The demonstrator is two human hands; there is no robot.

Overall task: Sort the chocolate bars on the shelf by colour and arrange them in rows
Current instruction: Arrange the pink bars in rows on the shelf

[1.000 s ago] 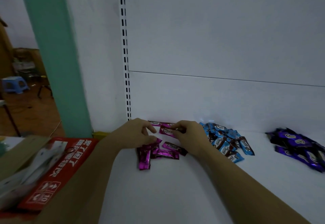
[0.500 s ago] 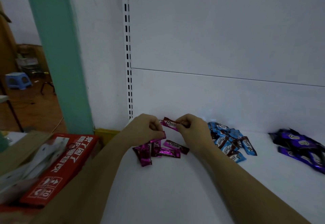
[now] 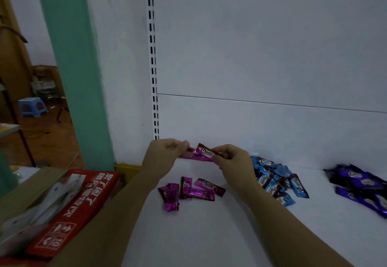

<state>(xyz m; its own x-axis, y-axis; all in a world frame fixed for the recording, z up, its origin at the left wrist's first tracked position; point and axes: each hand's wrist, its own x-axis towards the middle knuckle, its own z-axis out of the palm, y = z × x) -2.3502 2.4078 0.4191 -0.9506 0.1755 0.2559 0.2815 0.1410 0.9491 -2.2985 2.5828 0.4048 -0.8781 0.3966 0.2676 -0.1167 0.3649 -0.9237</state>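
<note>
On the white shelf point(image 3: 230, 235), my right hand point(image 3: 232, 160) pinches one end of a magenta Choco bar point(image 3: 206, 152) held near the back wall. My left hand point(image 3: 165, 157) pinches the left end of another magenta bar point(image 3: 196, 157) lying just under it. Several loose magenta bars point(image 3: 188, 192) lie in a small heap nearer to me, below both hands. A pile of blue bars point(image 3: 276, 179) sits to the right of my right hand. A pile of purple bars point(image 3: 362, 185) lies at the far right.
A red and white cardboard box point(image 3: 58, 208) sits at the lower left beside the shelf. A slotted upright point(image 3: 152, 78) runs up the back wall. A green pillar point(image 3: 75, 67) stands left, with a blue stool point(image 3: 31, 106) on the floor behind.
Both hands have lifted off the magenta heap and moved toward the back wall, carrying magenta bars. The heap now lies uncovered below them.
</note>
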